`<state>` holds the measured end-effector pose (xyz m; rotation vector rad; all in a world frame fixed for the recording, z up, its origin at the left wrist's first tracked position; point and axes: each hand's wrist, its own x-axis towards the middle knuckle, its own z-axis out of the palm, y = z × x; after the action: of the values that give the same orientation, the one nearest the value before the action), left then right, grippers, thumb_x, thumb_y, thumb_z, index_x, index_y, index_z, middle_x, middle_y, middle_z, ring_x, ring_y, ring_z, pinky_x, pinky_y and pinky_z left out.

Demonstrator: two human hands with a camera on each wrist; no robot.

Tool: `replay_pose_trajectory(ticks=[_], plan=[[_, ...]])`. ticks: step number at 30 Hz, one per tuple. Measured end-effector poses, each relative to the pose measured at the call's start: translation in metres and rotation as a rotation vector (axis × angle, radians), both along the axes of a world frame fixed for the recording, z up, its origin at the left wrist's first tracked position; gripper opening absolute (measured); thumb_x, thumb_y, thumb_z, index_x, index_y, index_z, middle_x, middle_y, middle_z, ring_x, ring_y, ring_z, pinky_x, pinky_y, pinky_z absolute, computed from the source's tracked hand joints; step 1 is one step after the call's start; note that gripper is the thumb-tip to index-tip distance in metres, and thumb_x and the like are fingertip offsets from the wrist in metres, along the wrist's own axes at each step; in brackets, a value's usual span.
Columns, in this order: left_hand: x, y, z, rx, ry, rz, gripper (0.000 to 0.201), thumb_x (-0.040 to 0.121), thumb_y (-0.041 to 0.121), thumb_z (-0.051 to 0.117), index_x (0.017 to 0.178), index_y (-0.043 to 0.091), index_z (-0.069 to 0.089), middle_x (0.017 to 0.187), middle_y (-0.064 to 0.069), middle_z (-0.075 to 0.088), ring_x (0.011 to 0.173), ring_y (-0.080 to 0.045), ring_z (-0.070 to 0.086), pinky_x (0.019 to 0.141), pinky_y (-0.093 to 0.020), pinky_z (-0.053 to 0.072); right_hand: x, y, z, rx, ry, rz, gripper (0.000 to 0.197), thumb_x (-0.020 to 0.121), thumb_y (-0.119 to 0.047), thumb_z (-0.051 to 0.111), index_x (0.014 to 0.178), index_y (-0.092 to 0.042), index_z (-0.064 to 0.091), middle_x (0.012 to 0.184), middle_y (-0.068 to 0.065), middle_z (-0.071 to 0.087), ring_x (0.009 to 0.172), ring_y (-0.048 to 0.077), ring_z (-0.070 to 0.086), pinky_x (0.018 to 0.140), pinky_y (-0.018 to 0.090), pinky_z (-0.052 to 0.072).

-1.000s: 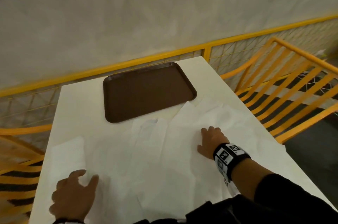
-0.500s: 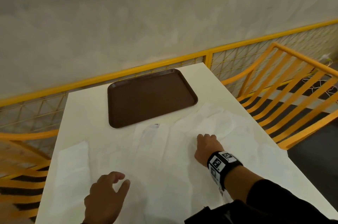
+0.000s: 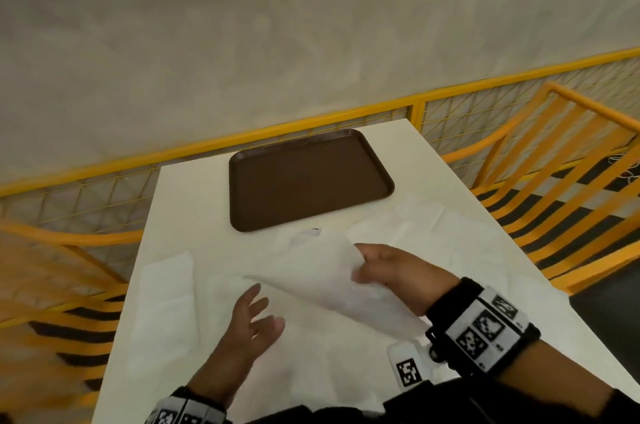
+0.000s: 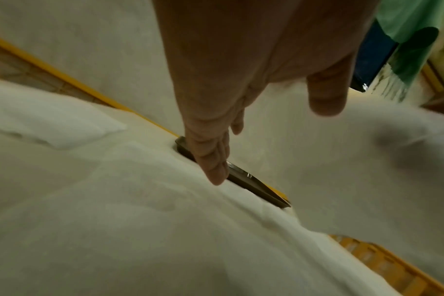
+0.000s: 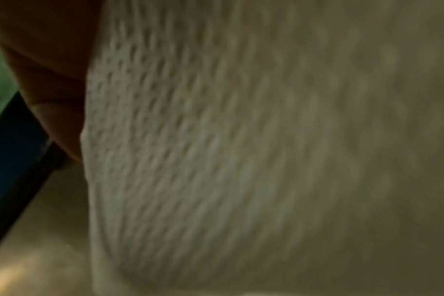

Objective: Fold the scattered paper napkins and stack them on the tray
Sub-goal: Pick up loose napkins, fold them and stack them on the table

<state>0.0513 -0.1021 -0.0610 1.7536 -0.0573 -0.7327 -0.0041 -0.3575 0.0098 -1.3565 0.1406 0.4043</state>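
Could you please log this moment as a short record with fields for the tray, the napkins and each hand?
tray: brown tray, nothing on it, at the far end of the white table
lifted napkin: white paper napkin, raised off the table
right hand: right hand grips the lifted napkin's edge
left hand: left hand, fingers spread, holds nothing, below the lifted napkin
other napkins: unfolded napkins lie flat, none stacked

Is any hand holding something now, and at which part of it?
The right hand grips a white paper napkin by its right edge, lifted off the table. The left hand is open and holds nothing.
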Motion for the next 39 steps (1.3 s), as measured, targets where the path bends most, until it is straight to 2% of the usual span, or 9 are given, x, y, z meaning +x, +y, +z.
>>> replay_pose_trajectory(ticks=[2, 5, 12, 16, 20, 25, 30, 36, 39], plan=[[0.003, -0.004, -0.002, -0.241, 0.159, 0.041, 0.099, 0.031, 0.059, 0.089, 0.114, 0.027, 0.045, 0.118, -0.008, 0.059, 0.111, -0.022, 0.059, 0.092, -0.038, 0.048, 0.000, -0.003, 0.002, 0.178, -0.002, -0.034, 0.037, 0.076, -0.007, 0.052, 0.111, -0.001, 0.062, 0.107, 0.018, 0.068, 0.094, 0.028, 0.064, 0.085, 0.038, 0.050], [0.001, -0.007, 0.008, -0.429, 0.215, 0.037, 0.087, 0.048, 0.036, 0.090, 0.123, 0.024, 0.048, 0.123, -0.008, 0.065, 0.110, -0.025, 0.064, 0.089, -0.046, 0.053, 0.001, -0.010, -0.003, -0.082, -0.020, -0.105, 0.043, 0.078, -0.020, 0.058, 0.116, 0.000, 0.055, 0.119, 0.024, 0.063, 0.094, 0.030, 0.063, 0.081, 0.041, 0.049], [0.006, -0.002, 0.024, -0.351, -0.019, 0.187, 0.050, 0.084, 0.001, 0.061, 0.124, 0.028, 0.048, 0.114, -0.002, 0.070, 0.103, -0.018, 0.067, 0.072, -0.024, 0.057, -0.013, -0.009, -0.016, -0.318, 0.028, -0.348, 0.032, 0.087, -0.028, 0.066, 0.109, -0.020, 0.044, 0.069, 0.007, 0.059, 0.064, 0.017, 0.058, 0.059, 0.031, 0.047], [0.007, -0.001, 0.028, -0.293, -0.068, 0.246, 0.060, 0.087, 0.006, 0.060, 0.133, 0.037, 0.036, 0.113, -0.005, 0.068, 0.101, -0.023, 0.066, 0.080, -0.035, 0.056, -0.019, -0.008, -0.019, -0.122, 0.048, -0.265, 0.063, 0.067, -0.026, 0.083, 0.112, -0.037, 0.039, 0.088, 0.022, 0.064, 0.080, 0.034, 0.064, 0.079, 0.044, 0.052], [0.008, 0.000, 0.033, -0.266, -0.044, 0.226, 0.054, 0.086, 0.017, 0.066, 0.120, 0.050, 0.040, 0.104, -0.008, 0.072, 0.096, -0.026, 0.067, 0.081, -0.040, 0.055, -0.024, -0.008, -0.018, -0.308, -0.071, -0.133, 0.038, 0.070, -0.008, 0.081, 0.099, -0.028, 0.066, 0.098, 0.018, 0.070, 0.088, 0.034, 0.068, 0.087, 0.045, 0.055], [0.011, 0.015, 0.030, -0.124, -0.082, -0.050, 0.085, 0.033, 0.029, 0.095, 0.111, 0.032, 0.062, 0.118, -0.010, 0.058, 0.088, -0.027, 0.071, 0.071, -0.034, 0.058, -0.021, -0.007, -0.025, -0.797, -0.207, -0.183, 0.020, 0.073, -0.027, 0.080, 0.080, -0.041, 0.069, 0.062, -0.004, 0.048, 0.055, 0.004, 0.045, 0.060, 0.017, 0.042], [0.008, 0.014, 0.025, 0.281, -0.448, -0.100, 0.026, 0.057, 0.030, 0.087, 0.079, 0.034, 0.073, 0.109, 0.006, 0.053, 0.081, -0.006, 0.059, 0.070, -0.005, 0.043, -0.021, -0.001, -0.026, -1.004, -0.389, -0.106, 0.008, 0.083, -0.033, 0.070, 0.090, -0.038, 0.071, 0.079, -0.009, 0.059, 0.076, 0.005, 0.052, 0.065, 0.009, 0.038], [0.003, 0.016, 0.023, 0.539, -0.616, -0.220, 0.038, 0.046, 0.064, 0.070, 0.081, 0.051, 0.062, 0.121, 0.014, 0.032, 0.106, -0.009, 0.041, 0.092, -0.023, 0.038, -0.021, 0.010, -0.023, -1.276, -0.801, -0.087, 0.014, 0.086, -0.046, 0.055, 0.085, -0.039, 0.068, 0.109, -0.015, 0.060, 0.101, 0.011, 0.055, 0.081, 0.035, 0.044], [-0.003, 0.014, 0.019, 0.523, -0.640, -0.356, 0.059, 0.047, 0.073, 0.068, 0.102, 0.066, 0.047, 0.138, 0.022, 0.019, 0.126, -0.003, 0.021, 0.108, -0.029, 0.026, -0.018, 0.021, -0.019, -1.368, -1.065, 0.005, 0.009, 0.089, -0.033, 0.058, 0.087, -0.036, 0.065, 0.086, -0.017, 0.067, 0.080, 0.006, 0.062, 0.091, 0.039, 0.041]])
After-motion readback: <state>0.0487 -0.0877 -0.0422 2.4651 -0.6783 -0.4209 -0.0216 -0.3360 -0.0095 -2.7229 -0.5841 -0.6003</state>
